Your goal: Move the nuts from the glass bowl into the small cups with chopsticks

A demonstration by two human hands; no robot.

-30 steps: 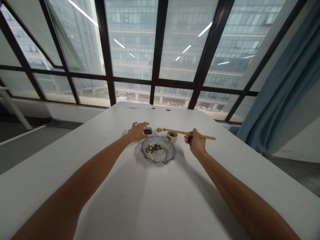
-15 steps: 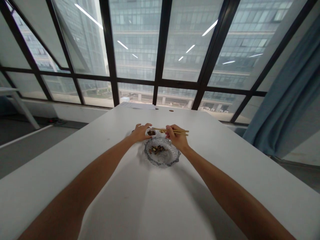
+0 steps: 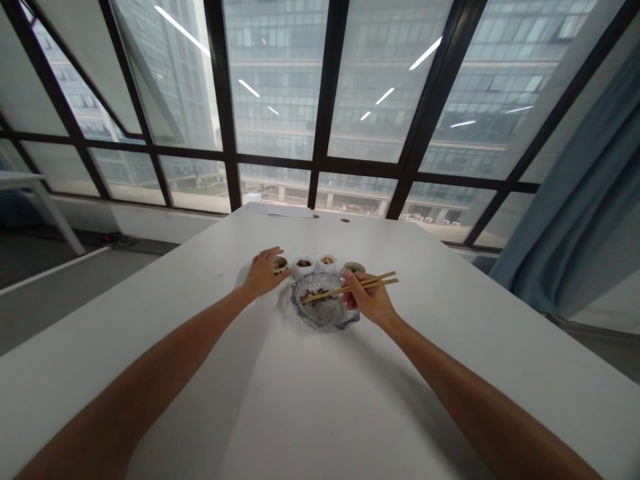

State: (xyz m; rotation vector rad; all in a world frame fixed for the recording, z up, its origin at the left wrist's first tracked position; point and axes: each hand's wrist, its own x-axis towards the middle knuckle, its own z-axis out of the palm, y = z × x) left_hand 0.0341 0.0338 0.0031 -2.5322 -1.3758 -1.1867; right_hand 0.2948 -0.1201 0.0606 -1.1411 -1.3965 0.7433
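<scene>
Chopsticks slant across the clear glass bowl, tips at its left part among small dark and tan pieces, back ends out past the right side. The right hand has them gripped in closed fingers, beside the bowl's right rim. The tips lie close together; whether they pinch a piece is too small to tell.

To work them well, it would seem best to keep the lower stick steady and move only the upper one, with the tips level and light pressure, since such small, hard-looking pieces could slip or flick out. A low wrist, kept off the glass rim, should avoid nudging the bowl.

As for placing, the chopsticks reach left from the right hand, and the tips come between the two hands, nearer the person than the row of small cups. The left hand is spread about the leftmost cup, left of the tips; I cannot tell whether it presses on it. Two white cups and a pale greenish cup complete the row on the white bench, along the bowl's far side.
</scene>
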